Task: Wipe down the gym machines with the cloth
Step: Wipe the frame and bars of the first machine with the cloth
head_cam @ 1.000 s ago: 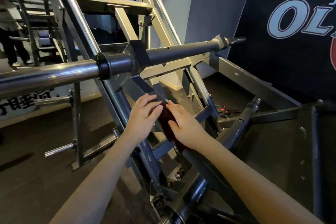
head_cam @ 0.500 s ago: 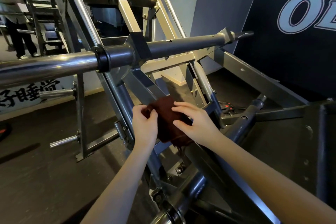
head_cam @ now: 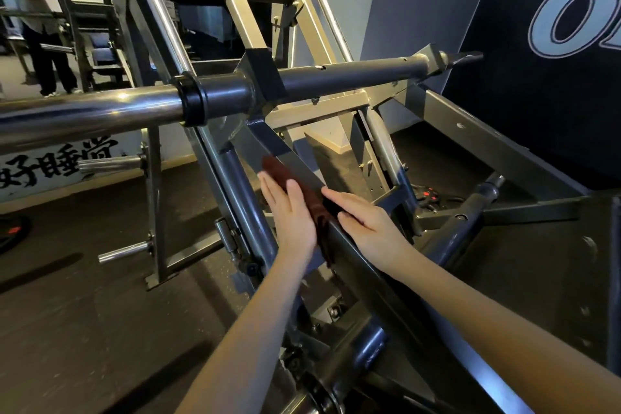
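Head view: in a gym, we look down on a dark red cloth (head_cam: pixel 291 177) draped over a slanted beam (head_cam: pixel 364 267) of the grey steel gym machine (head_cam: pixel 336 77), just below its long chrome bar (head_cam: pixel 100 111). The left hand (head_cam: pixel 292 215) lies flat against the cloth on the beam's near side. The right hand (head_cam: pixel 368 223) rests on the beam's upper face, its fingertips at the cloth's edge. The fingers (head_cam: pixel 270 190) of both hands are straight and released: they press, and grasp nothing. How far the cloth wraps under the beam we cannot tell.

The cloth looks to us light, soft and limp, so it should fold to the square tube and go wherever a palm pushes it — and bunch or slip off the sloped metal if the pressure eases. We judge the best hold to be a flat palm over its thick middle, or a pinch round the beam's edges, with the loose lower tail gathered in. The machine itself is rigid and heavy; it should not give under the rubbing. Beyond it, another person (head_cam: pixel 50 54) stands on the dark floor (head_cam: pixel 84 312), well apart.
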`<action>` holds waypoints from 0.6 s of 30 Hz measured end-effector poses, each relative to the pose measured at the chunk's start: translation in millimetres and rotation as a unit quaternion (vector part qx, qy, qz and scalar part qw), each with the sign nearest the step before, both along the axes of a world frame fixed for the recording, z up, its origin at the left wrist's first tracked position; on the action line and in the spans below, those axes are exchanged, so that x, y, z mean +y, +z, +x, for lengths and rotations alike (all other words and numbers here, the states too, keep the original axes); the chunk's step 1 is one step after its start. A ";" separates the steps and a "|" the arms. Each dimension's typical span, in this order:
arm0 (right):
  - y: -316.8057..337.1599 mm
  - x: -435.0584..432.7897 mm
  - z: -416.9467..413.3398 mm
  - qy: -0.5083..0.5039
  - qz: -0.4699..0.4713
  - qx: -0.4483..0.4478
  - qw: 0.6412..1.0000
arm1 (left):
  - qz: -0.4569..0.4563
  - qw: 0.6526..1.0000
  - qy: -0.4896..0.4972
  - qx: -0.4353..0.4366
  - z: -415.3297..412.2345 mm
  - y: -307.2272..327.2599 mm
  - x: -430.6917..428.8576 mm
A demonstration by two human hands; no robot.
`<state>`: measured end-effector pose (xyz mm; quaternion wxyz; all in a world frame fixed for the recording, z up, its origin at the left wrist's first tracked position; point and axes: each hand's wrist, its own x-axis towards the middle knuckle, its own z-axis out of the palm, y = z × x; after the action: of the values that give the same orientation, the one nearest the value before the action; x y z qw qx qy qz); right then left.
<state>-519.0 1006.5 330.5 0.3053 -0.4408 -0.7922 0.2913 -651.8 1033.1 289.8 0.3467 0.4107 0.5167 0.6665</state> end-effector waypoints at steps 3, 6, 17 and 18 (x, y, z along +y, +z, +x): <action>-1.4 1.4 -1.0 -0.003 0.020 -0.020 1.000 | -0.020 0.999 0.006 -0.040 -23.6 6.8 29.0; -3.0 4.9 -2.1 0.006 0.029 -0.035 0.999 | 0.004 1.000 0.006 -0.016 -4.5 1.2 7.6; -4.7 7.1 -2.3 0.013 0.024 -0.054 0.998 | 0.012 0.999 0.021 0.021 -24.6 -14.6 34.6; -4.3 6.9 -2.3 0.013 0.022 -0.053 0.998 | 0.011 0.999 0.021 0.022 -22.7 -15.5 33.3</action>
<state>-521.3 1013.4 326.2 0.2689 -0.4383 -0.8192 0.2538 -674.4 1066.5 274.3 0.3168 0.4179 0.5251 0.6703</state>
